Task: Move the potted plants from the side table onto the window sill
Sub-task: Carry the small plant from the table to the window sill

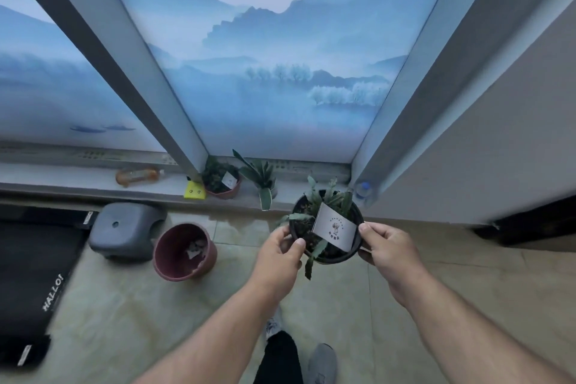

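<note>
Held pot: black potted plant (325, 227) is gripped between both hands, in the air in front of the window sill (174, 188); not set down yet.
Left hand (280, 254): thumb is hooked over the pot's left rim, remaining fingers are curled under the wall; pot lies just right of the thumb tip.
Right hand (385, 248): thumb is pressed on the right rim, fingers are curled underneath; pot lies just left of the thumb.
Label card (335, 231): white, stuck in the soil, between the two thumbs, nearer the right one.
On sill, beyond fingertips: reddish potted plant (223, 181) and a small spiky plant (263, 181), side by side.
Floor, left of left hand: empty maroon pot (184, 252), grey stool (127, 229) beside it.
</note>
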